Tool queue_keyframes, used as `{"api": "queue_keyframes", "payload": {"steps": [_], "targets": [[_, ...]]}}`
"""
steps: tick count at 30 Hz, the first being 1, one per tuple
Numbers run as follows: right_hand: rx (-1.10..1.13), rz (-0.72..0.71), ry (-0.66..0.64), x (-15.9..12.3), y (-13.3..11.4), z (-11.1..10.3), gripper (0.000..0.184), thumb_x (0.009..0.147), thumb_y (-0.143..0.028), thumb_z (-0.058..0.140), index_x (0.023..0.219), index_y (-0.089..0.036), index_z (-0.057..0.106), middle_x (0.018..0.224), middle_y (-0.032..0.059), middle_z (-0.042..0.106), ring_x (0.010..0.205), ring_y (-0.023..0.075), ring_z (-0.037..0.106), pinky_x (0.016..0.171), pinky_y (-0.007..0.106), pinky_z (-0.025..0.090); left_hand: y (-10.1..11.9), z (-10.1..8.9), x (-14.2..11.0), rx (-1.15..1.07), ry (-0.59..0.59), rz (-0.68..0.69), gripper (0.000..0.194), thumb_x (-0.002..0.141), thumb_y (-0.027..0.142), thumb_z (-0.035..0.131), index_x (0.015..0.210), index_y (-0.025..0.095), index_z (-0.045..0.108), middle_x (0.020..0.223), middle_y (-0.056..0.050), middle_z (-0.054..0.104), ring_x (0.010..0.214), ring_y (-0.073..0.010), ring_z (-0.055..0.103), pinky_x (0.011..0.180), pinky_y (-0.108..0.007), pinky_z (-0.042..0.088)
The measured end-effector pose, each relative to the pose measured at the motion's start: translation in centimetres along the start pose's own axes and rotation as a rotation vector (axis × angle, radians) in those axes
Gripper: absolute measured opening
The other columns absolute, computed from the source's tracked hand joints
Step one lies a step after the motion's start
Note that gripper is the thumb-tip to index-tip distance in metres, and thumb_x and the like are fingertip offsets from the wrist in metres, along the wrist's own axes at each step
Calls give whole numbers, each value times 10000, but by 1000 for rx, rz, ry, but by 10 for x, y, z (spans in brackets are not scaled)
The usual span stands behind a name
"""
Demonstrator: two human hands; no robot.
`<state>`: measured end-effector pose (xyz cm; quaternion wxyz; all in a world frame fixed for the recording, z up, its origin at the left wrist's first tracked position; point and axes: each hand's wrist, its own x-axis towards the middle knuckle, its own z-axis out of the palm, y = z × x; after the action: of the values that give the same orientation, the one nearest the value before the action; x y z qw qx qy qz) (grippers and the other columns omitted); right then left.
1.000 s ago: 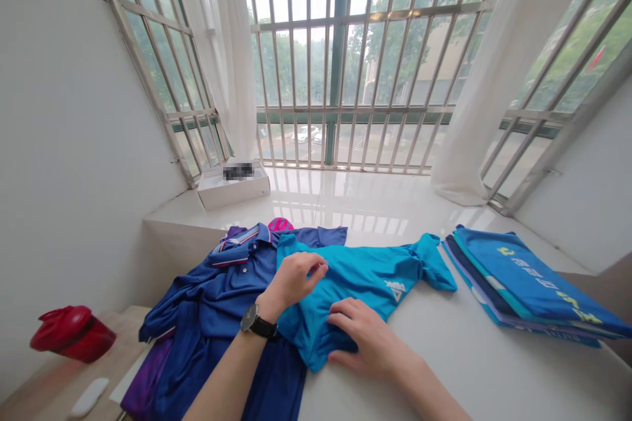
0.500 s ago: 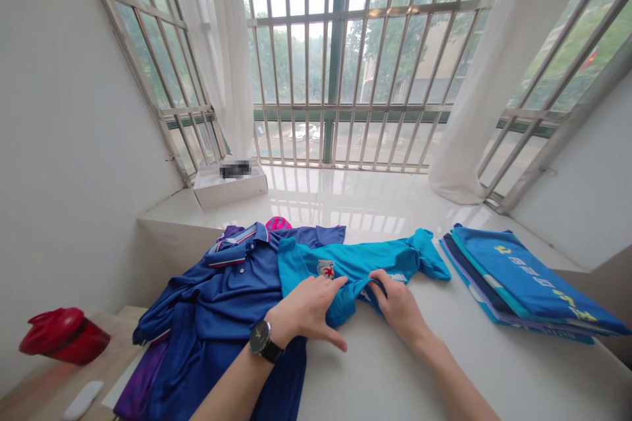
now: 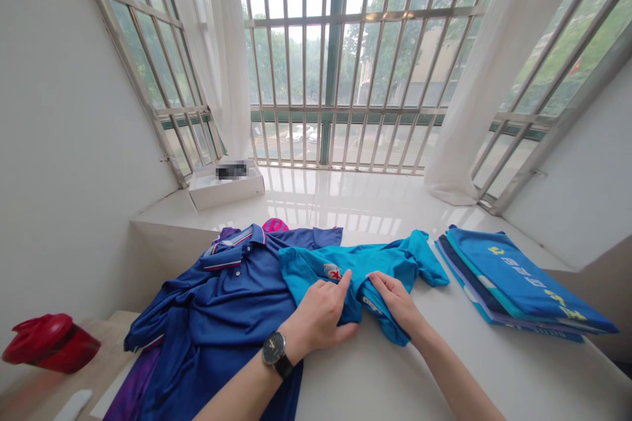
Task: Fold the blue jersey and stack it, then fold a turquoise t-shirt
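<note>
A bright blue jersey [image 3: 390,256] with a small red-and-white crest lies bunched on the white surface, one sleeve stretching to the right. My left hand [image 3: 323,309], wearing a black watch [image 3: 274,350], rests on the jersey's near side with index finger and thumb apart. The fabric under its other fingers is partly hidden. My right hand [image 3: 395,296] pinches a fold of the jersey between thumb and fingers, and white lettering shows on the part hanging beside it. A navy polo shirt [image 3: 222,316] with a striped collar lies spread out against the jersey's left end.
Folded shirts [image 3: 523,283] are stacked on the right. A white box [image 3: 227,192] sits on the window ledge at the left. Lower left, a red bag-like item [image 3: 54,342] lies beside a white object [image 3: 74,404]. Barred windows and white curtains [image 3: 454,112] stand behind.
My left hand has moved slightly right along the jersey, its thumb now nearer the cloth. More lettered fabric hangs below my right hand. The view has shifted slightly.
</note>
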<state>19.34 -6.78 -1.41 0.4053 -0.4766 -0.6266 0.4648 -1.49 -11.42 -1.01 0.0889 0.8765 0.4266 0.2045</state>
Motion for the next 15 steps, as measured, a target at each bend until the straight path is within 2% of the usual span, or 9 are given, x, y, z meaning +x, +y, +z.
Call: {"api": "queue_keyframes", "payload": {"steps": [4, 6, 8, 10, 12, 15], "targets": [[11, -3, -93, -6, -6, 1, 522, 820, -712, 536, 811, -196, 617, 727, -4, 582, 699, 157, 531, 661, 287, 468, 2, 4, 0, -42, 36, -9, 850, 854, 407, 605, 1541, 96, 212, 1158, -199, 667, 1031, -341, 650, 909, -476, 511], [-25, -31, -205, -12, -12, 1, 499, 765, -664, 650, 968, -208, 658, 879, 25, 645, 843, 189, 583, 747, 304, 490, 1, 4, 0, -93, 40, -23, 759, 886, 313, 537, 1544, 108, 218, 1161, -189, 673, 1012, -321, 664, 879, -449, 526], [-77, -30, -325, -18, -16, 2, 612, 650, -552, 805, 1147, -238, 637, 1007, 33, 649, 909, 196, 587, 775, 304, 499, -3, 3, 0, -156, 22, -61, 733, 885, 214, 477, 1554, 114, 195, 1138, -173, 689, 970, -298, 684, 831, -415, 541], [-108, -10, -406, -24, -18, 5, 738, 604, -411, 856, 1270, -267, 573, 1044, 18, 621, 800, 148, 566, 689, 267, 496, -7, 3, 0, -220, 2, -106, 752, 866, 162, 453, 1562, 128, 171, 1128, -158, 701, 959, -286, 695, 817, -397, 545], [-122, -31, -436, -27, -17, 9, 704, 670, -284, 782, 1323, -284, 522, 1013, -7, 596, 679, 100, 501, 588, 227, 454, -11, 2, 0, -280, -14, -125, 801, 836, 164, 492, 1565, 148, 162, 1188, -157, 685, 1008, -291, 689, 849, -400, 542], [-162, -140, -391, -26, -13, 11, 556, 727, -152, 613, 1268, -261, 545, 900, -28, 591, 677, 107, 491, 596, 226, 438, -10, 3, -1, -334, -23, -107, 952, 753, 259, 653, 1564, 172, 162, 1333, -173, 603, 1139, -331, 632, 937, -432, 516]]}}
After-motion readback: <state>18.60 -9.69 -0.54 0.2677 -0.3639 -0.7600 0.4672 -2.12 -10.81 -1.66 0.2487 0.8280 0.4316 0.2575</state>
